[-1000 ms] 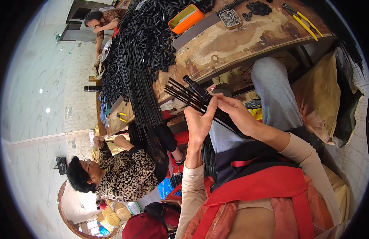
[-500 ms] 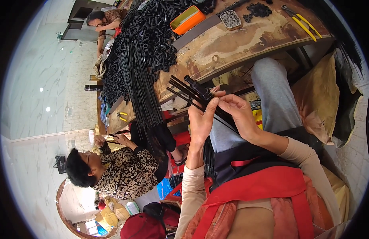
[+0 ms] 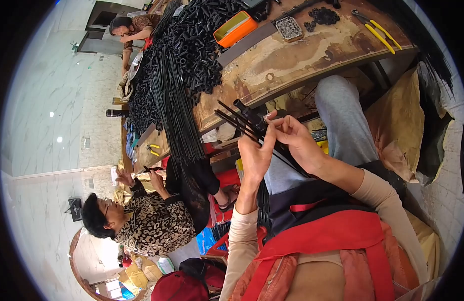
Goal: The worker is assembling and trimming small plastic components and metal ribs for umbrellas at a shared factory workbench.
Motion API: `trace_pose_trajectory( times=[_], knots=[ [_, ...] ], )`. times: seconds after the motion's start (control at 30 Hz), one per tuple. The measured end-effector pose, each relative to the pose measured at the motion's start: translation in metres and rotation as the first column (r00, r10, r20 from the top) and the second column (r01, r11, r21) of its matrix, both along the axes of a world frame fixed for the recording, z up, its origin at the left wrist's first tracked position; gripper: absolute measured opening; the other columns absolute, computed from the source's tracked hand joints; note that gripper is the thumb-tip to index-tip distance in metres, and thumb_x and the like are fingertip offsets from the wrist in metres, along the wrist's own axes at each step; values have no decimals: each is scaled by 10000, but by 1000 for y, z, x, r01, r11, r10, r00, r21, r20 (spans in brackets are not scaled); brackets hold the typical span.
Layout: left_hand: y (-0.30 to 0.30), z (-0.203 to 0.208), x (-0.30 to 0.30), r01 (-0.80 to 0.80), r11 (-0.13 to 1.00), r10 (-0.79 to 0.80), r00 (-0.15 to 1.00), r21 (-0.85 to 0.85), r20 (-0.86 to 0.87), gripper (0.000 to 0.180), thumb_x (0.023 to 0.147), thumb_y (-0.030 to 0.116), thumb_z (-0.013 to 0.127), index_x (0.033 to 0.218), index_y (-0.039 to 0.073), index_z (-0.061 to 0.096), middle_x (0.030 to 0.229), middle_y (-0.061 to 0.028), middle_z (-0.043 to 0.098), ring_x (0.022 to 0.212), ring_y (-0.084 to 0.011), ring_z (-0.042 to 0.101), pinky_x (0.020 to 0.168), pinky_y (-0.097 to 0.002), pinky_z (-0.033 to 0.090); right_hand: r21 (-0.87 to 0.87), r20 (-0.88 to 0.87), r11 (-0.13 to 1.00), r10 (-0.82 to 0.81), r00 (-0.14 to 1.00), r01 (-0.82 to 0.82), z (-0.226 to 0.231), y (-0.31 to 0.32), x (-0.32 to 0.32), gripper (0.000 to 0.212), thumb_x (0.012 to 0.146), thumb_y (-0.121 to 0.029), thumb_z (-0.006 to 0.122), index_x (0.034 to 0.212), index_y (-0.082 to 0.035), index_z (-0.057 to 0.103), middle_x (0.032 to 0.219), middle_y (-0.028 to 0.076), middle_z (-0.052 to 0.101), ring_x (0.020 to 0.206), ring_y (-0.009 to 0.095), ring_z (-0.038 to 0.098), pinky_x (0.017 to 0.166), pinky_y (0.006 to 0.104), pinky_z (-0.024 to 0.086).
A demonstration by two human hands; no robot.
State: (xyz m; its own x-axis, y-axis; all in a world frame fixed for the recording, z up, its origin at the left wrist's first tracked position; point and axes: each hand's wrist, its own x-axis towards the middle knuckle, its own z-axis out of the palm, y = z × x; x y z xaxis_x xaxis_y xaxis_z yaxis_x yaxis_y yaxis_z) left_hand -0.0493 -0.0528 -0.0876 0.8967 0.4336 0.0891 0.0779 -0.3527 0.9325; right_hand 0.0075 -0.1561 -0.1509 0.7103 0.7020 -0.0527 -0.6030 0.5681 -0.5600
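Note:
My left hand point(image 3: 254, 156) is closed around several thin black rods point(image 3: 229, 118) and a thicker black tubular piece point(image 3: 249, 111). The rods point up and to the left, and their other ends run down between my hands above my lap. My right hand point(image 3: 298, 144) meets the left fingertips beside the tubular piece, thumb and fingers pinched together. Something small and pale shows at these fingertips, too fine to name. What the right fingers hold is mostly hidden.
Ahead stands a worn wooden table point(image 3: 312, 55) with a heap of short black tubes point(image 3: 202, 50), a long bundle of black rods point(image 3: 174, 110), an orange box point(image 3: 236, 29), a small tin point(image 3: 289, 28) and yellow-handled pliers point(image 3: 380, 32). A co-worker in a patterned top point(image 3: 156, 220) sits at left.
My hands have shifted slightly, the right thumb and fingers drawing back a little from the left. The rods and tubular piece have tilted a bit. The co-worker's hands at left have moved apart.

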Motion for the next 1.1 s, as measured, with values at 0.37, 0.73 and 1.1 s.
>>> trace_pose_trajectory(
  times=[0.37,0.73,1.1],
  knots=[
    [-11,6,17,86,977,-86,996,-196,5,237,971,80,506,953,-49,704,1119,-165,690,966,-177,653,875,-308,501,-309,181,950,19,983,38,-23,-40,-3,170,944,-188,645,985,-48,557,971,3,570,952,78,543,854,229,444],
    [-46,-19,7,351,661,-209,935,-663,287,300,989,154,551,1243,55,427,705,41,439,582,-40,411,524,-205,357,144,773,117,607,-185,983,2,-248,280,313,948,-169,598,1226,-27,573,1162,161,595,1117,319,535,911,400,456],
    [-46,-18,10,407,538,-171,910,-738,377,227,968,118,594,1173,89,499,752,76,379,595,-3,305,506,-190,236,-116,454,-284,837,306,952,-51,-240,394,551,1010,-432,456,1326,18,488,1187,183,568,1133,350,533,936,409,445]
  ],
)
